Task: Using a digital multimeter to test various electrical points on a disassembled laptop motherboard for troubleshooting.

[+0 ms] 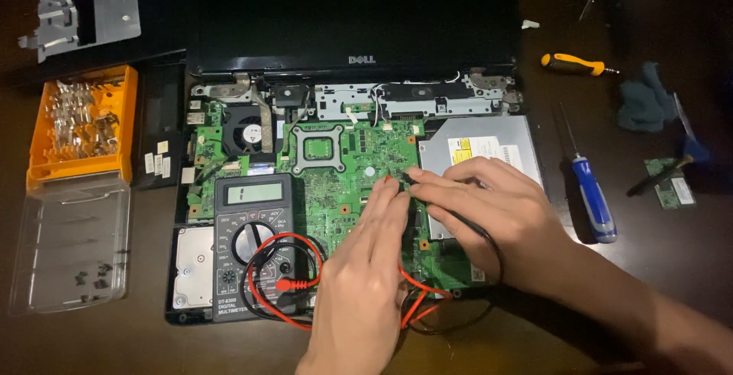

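You are pinching the red probe [388, 182] in your left hand [366, 268] and the black probe [408, 179] in your right hand [489, 207], tips meeting toward the board's [336, 184] right edge.

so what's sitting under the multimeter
The multimeter lies on the opened laptop: its top overlaps the green board, its left side the silver drive. What lies beneath its lower half is covered by its body and coiled leads.
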